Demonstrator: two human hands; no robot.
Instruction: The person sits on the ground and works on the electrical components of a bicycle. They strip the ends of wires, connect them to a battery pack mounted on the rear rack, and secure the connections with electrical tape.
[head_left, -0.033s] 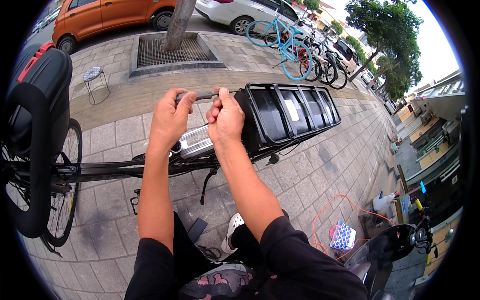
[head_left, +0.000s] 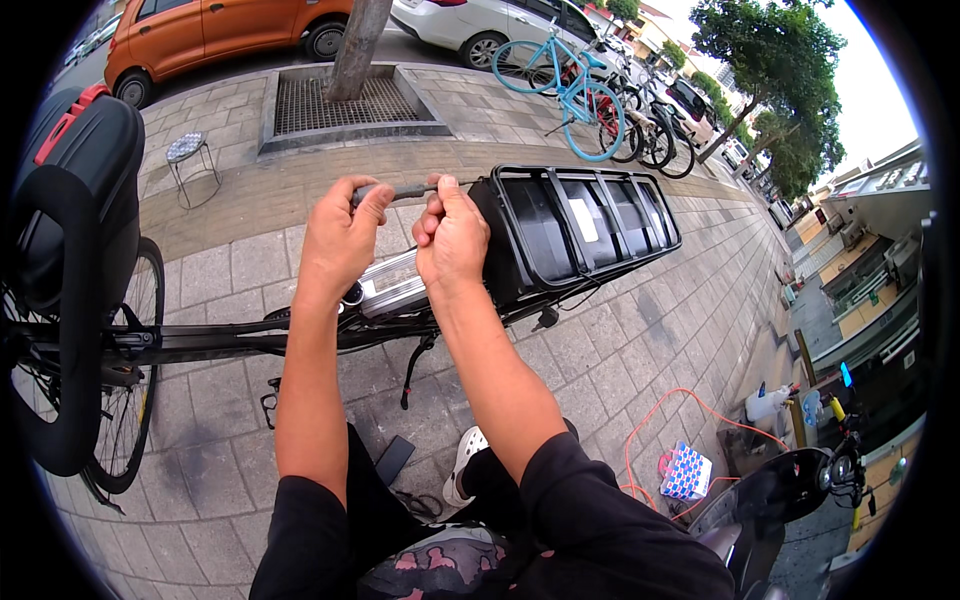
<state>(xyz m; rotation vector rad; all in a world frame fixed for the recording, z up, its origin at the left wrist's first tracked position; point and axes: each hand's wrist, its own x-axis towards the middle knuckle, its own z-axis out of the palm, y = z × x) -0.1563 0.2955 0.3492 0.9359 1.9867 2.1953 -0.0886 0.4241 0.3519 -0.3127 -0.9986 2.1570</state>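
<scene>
Between my two hands is a dark grey, rod-shaped cable connector (head_left: 408,191), held level above the bike. My left hand (head_left: 340,232) is closed on its left end, with the thumb on top. At the other end, my right hand (head_left: 455,238) pinches it, fingers curled. A thin dark line runs from there toward the black rear rack (head_left: 590,225). Below the hands lies a silver metal case (head_left: 392,286) on the bike's black frame (head_left: 225,340); my right hand and wrist cover part of it.
A bulky black case (head_left: 80,200) stands over the wheel at left. A small stool (head_left: 187,150) and a tree grate (head_left: 345,115) lie beyond. Near my shoe (head_left: 467,460) is a flat dark object (head_left: 395,460). An orange cord (head_left: 640,430) and a scooter (head_left: 790,490) are at right.
</scene>
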